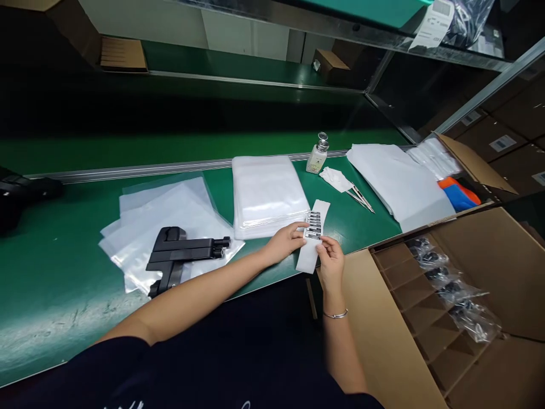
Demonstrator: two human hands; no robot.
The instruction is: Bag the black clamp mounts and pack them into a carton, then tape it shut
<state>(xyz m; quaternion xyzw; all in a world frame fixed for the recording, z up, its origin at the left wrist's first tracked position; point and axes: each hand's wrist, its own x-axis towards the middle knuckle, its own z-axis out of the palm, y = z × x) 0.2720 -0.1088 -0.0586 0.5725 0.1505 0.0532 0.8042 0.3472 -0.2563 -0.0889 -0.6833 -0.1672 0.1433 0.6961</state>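
Note:
A white strip of labels (308,257) with dark printed rows lies across the front edge of the green bench, between my hands. My left hand (283,244) has its fingers closed on the strip's left side, by the printed rows. At the right side, the thumb and index finger of my right hand (331,262) pinch the strip's edge just below the print. A black device with a handle (179,253) rests on loose clear plastic bags (170,204), left of my left forearm. Behind my left hand lies a neat stack of clear plastic bags (270,190).
A glass bottle with a metal top (317,154) stands near the bench's back rail, beside a crumpled white tissue (336,179) and tweezers (361,199). White sheets (394,176) lie farther right. An open cardboard box (374,318) with dividers and bagged parts is at my right.

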